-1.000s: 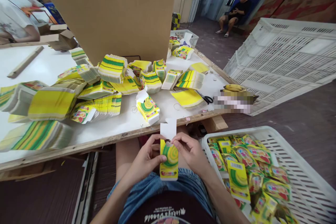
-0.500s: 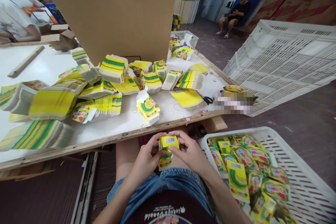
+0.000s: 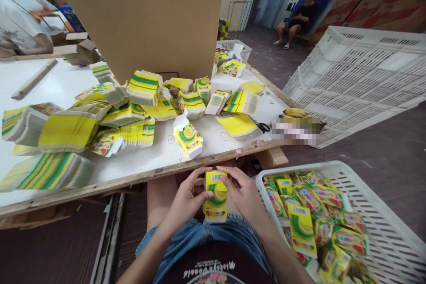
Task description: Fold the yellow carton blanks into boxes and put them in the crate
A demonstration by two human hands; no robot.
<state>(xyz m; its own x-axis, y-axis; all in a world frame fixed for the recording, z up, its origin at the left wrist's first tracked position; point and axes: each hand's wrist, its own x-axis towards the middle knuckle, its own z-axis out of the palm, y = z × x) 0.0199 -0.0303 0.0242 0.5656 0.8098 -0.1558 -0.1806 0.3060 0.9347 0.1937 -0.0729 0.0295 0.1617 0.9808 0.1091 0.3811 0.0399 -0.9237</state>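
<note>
A small yellow and green printed carton [image 3: 216, 204] is held upright between my two hands, above my lap and just before the table edge. My left hand [image 3: 192, 193] grips its left side, thumb on the front panel. My right hand [image 3: 240, 188] closes on its upper right, with the thumb near the barcode flap at the top. On the table ahead lies a similar carton [image 3: 188, 137] with an end flap raised. To my right, a white plastic basket [image 3: 382, 204] holds several cartons of the same print [image 3: 302, 230].
Stacks of flat carton blanks [image 3: 66, 129] cover the table's near part. A large cardboard box [image 3: 143, 13] stands behind them. Black scissors [image 3: 264, 127] and bananas [image 3: 296, 113] lie at the right corner. White crates [image 3: 359, 71] stand beyond; a person [image 3: 297, 20] sits at the back.
The carton has turned more upright and square to me, and its front panel shows more. My right thumb has shifted up toward the barcode flap.
</note>
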